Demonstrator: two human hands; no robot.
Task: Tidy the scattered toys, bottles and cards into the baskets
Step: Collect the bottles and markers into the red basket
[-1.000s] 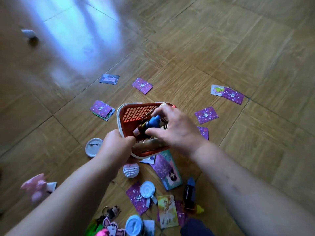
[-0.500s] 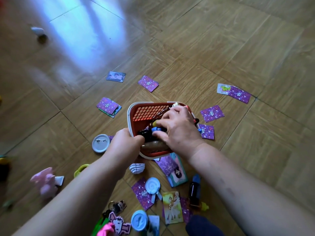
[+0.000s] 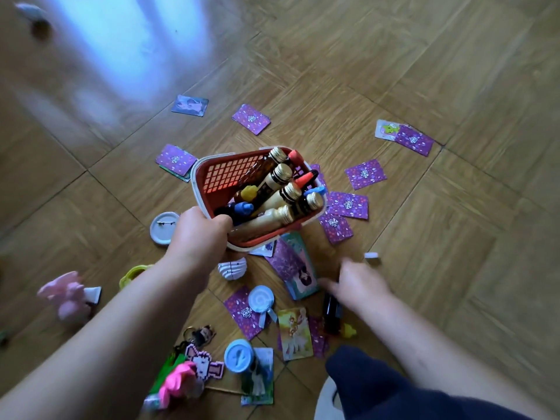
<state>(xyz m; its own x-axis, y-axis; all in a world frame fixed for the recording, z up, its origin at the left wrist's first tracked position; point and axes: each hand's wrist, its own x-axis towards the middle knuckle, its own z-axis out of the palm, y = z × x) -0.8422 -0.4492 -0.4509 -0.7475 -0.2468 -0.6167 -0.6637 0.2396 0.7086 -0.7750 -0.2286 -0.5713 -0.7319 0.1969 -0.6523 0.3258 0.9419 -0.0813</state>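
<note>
Gripping the near rim of the red basket [image 3: 224, 175], the left hand [image 3: 201, 230] has its fingers curled over the edge into the inside. Judged purpose: to steady the basket and keep its mouth turned up toward the person while the other hand fetches. Whether the base sits flat on the floor [image 3: 454, 237] cannot be told; it looks tipped.

Contents: gold-capped bottles [image 3: 274, 181] lie slanted side by side, caps toward the far right corner, with a blue-capped and a yellow-capped one among them. Packed parallel, probably so more will fit.

The right hand [image 3: 360, 287] is low over the floor, near-right of the basket, and blurred. Its fingers look loosely spread and reach leftward, with nothing seen in them. Just beside it lies a dark bottle [image 3: 331, 310] with a yellow cap — the likely next pick, since the basket holds bottles only.

Not yet tidied: purple cards [image 3: 348, 204] fan out round the basket and some lie partly under it. A lollipop toy [image 3: 260, 300], a round badge [image 3: 162, 227] and a pink toy [image 3: 65, 294] are nearer the person.

Judgement — the bottle stage is nearly done; cards and toys are untouched.
</note>
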